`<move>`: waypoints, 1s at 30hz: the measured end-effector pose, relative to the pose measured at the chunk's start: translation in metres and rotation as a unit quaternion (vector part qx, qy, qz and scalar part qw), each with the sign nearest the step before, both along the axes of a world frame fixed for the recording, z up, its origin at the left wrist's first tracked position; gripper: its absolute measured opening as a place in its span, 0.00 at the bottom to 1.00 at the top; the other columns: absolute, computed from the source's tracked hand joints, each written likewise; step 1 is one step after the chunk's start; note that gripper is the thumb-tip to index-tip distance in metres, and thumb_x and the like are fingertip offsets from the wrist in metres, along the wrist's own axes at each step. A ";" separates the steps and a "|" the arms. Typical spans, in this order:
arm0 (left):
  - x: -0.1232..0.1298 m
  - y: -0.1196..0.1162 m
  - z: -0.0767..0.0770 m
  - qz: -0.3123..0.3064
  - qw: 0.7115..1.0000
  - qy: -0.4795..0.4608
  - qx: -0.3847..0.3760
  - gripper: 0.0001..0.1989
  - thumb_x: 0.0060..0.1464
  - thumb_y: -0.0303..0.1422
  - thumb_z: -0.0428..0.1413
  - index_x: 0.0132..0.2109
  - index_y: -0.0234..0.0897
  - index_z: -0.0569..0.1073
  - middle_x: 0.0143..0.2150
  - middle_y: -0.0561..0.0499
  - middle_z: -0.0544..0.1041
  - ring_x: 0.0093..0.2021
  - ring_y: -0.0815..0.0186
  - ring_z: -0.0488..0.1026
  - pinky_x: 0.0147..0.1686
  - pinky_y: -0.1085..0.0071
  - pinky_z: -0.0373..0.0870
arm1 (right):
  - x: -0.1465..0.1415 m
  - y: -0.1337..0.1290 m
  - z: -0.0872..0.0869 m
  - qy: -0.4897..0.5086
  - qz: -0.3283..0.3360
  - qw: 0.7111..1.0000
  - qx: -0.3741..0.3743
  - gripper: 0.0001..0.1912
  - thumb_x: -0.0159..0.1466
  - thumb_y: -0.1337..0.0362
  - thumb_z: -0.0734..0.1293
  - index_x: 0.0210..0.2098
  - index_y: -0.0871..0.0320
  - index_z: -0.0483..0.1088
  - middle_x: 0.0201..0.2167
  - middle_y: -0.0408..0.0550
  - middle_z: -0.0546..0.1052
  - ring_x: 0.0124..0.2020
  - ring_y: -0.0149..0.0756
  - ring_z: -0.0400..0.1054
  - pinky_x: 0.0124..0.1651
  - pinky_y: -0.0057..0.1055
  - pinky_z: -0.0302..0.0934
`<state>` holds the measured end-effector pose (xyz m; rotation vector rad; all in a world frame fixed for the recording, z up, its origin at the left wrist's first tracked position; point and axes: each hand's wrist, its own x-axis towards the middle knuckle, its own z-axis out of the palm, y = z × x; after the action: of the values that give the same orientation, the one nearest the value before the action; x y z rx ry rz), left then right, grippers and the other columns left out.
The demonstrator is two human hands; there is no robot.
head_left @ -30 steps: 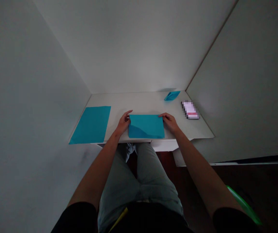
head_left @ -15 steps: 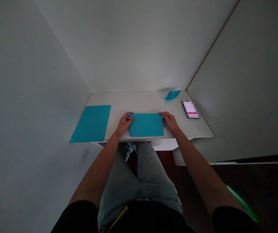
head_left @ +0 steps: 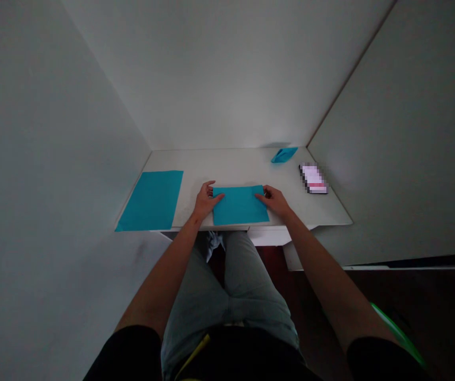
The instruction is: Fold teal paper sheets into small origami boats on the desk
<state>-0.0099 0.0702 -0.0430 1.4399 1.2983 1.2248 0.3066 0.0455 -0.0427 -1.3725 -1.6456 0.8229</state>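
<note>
A blue rectangular sheet of paper (head_left: 240, 209) lies in front of me near the table's front edge; it looks folded, though I cannot make out its layers. My left hand (head_left: 207, 200) grips its left side, thumb on top and fingers at the far left corner. At the opposite side, my right hand (head_left: 274, 200) pinches the paper's far right corner, its thumb resting on the upper face and its fingertips partly hidden behind the edge.
A larger blue sheet (head_left: 151, 201) lies at the table's left, its near edge reaching the front. A small folded blue paper piece (head_left: 284, 155) stands at the back right, by a phone with a blurred screen (head_left: 314, 179). Walls border the white table (head_left: 219, 161).
My right thumb has moved inward onto the top of the paper, and my left thumb reaches slightly further over it. The paper's far right corner has shifted a little to the left.
</note>
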 end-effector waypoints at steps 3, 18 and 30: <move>0.000 -0.002 0.002 0.017 0.999 0.031 0.023 0.26 0.49 0.35 0.71 0.55 0.39 0.77 0.41 0.53 0.75 0.39 0.65 0.74 0.43 0.68 0.73 | -0.001 -0.001 0.001 0.002 -0.006 1.000 0.012 0.21 0.64 0.42 0.71 0.37 0.54 0.76 0.28 0.43 0.75 0.28 0.36 0.64 0.33 0.33 0.59; 0.005 -0.013 0.011 -0.042 0.985 0.133 0.098 0.08 0.59 0.37 0.67 0.45 0.41 0.85 0.45 0.46 0.82 0.40 0.60 0.77 0.42 0.64 0.75 | -0.005 0.003 0.002 -0.194 0.082 0.974 0.086 0.21 0.65 0.42 0.74 0.42 0.53 0.80 0.38 0.50 0.80 0.33 0.41 0.70 0.40 0.38 0.61; 0.007 -0.037 0.007 -0.215 0.908 0.317 0.172 0.23 0.62 0.42 0.67 0.62 0.46 0.81 0.69 0.44 0.77 0.69 0.47 0.72 0.71 0.45 0.60 | -0.004 0.000 -0.002 -0.235 0.093 0.960 0.120 0.24 0.71 0.49 0.70 0.63 0.49 0.79 0.53 0.55 0.79 0.47 0.49 0.74 0.53 0.46 0.66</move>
<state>-0.0029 0.0328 -0.0359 2.3699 1.0861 0.7213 0.3024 0.0450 -0.0451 -1.3175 -2.1864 0.3902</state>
